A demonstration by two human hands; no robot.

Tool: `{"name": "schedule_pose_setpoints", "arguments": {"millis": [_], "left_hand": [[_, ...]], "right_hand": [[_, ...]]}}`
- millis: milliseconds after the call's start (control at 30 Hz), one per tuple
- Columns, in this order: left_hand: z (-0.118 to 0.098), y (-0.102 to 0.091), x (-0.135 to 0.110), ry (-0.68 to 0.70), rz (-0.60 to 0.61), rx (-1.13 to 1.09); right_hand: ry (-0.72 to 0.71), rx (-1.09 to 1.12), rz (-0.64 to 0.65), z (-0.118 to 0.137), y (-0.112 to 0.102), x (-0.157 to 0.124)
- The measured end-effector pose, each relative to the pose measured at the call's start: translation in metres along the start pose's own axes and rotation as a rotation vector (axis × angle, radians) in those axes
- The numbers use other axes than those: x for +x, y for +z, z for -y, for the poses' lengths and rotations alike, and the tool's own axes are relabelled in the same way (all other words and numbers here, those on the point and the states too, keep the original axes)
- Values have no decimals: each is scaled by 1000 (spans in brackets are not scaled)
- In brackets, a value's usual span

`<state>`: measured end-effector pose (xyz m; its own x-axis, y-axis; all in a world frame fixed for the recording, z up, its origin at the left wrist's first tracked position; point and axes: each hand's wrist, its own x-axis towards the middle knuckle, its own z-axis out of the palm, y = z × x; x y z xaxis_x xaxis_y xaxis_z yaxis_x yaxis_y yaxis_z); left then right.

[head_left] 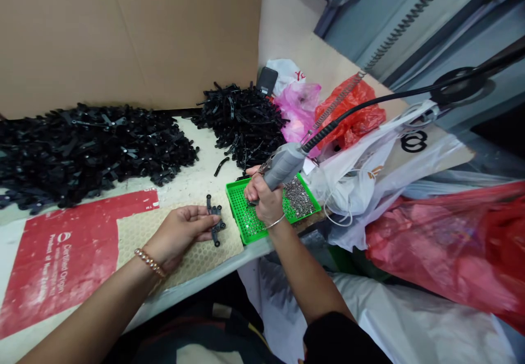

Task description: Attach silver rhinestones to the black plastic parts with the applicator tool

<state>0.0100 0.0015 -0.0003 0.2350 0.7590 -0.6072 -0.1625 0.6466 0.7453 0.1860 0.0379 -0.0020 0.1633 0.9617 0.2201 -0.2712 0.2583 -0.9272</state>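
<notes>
My left hand (186,229) pinches a small black plastic bracket (215,219) with arms sticking out at both ends, above a honeycomb-patterned beige mat (143,233). My right hand (266,197) is wrapped round a grey electric screwdriver (284,164), which tilts over a green perforated tray (244,238). The screwdriver's tip is mostly hidden by my fingers. Small silvery screws (298,195) are heaped at the tray's right side, and more sit in its holes on the left.
Two heaps of black parts, one wide (90,151) and one smaller (241,118), lie against a cardboard wall (135,36). A black cable (389,97) and a coiled spring (404,28) rise rightward from the screwdriver. Plastic bags (353,110) crowd the right side.
</notes>
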Motion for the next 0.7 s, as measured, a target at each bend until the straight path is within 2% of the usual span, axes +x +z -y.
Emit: {"name": "schedule_pose_setpoints", "arguments": {"millis": [167, 467, 700], "left_hand": [[1, 0, 0, 9, 3, 0], [-2, 1, -2, 3, -9, -4], [-1, 1, -1, 10, -7, -14]], "right_hand": [[7, -41, -11, -1, -1, 0], [-9, 33, 15, -2, 0, 0], [-13, -36, 61, -7, -5, -1]]}}
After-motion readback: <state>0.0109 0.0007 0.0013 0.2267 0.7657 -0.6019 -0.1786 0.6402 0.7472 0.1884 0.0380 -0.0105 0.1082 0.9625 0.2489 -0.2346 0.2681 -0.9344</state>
